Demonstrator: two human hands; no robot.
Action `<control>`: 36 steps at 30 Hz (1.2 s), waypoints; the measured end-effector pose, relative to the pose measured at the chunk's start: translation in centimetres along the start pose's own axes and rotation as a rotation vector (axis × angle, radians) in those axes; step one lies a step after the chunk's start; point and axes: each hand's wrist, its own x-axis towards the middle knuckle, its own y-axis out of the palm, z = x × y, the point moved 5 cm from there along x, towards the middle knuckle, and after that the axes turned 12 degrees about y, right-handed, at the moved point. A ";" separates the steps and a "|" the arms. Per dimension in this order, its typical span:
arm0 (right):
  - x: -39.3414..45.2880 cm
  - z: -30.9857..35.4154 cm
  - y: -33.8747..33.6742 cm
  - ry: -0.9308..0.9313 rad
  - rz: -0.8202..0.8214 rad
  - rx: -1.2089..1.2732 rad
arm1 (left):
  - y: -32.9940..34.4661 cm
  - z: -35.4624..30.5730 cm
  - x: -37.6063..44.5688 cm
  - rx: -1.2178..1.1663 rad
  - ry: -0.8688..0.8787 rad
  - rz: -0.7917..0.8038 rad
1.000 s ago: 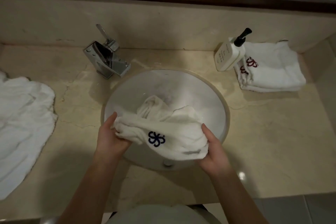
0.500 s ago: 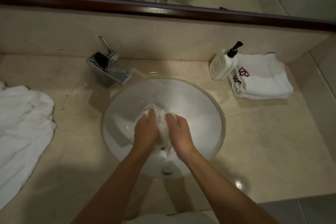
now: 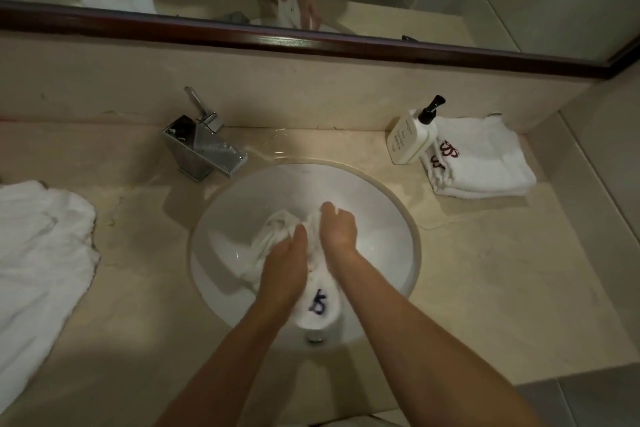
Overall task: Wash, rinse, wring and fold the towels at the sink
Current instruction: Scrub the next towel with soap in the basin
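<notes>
two hands, left hand (image 3: pixel 285 262) and right hand (image 3: pixel 337 230), squeeze one towel (image 3: pixel 317 305) in the sink (image 3: pixel 388 218); two folded towels (image 3: pixel 481 163) wait beside one bottle (image 3: pixel 410 139).

Left hand (image 3: pixel 285 262) and right hand (image 3: pixel 337 230) squeeze the bunched white towel with blue emblem (image 3: pixel 317 305) in the round white sink basin (image 3: pixel 381 218); folded white towels (image 3: pixel 481 163) sit right on the beige marble surface (image 3: pixel 485 270).
</notes>
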 end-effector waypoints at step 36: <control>1.4 -4.0 -1.1 -0.079 0.371 0.158 | 3.4 -1.4 -1.8 0.052 -0.056 -0.258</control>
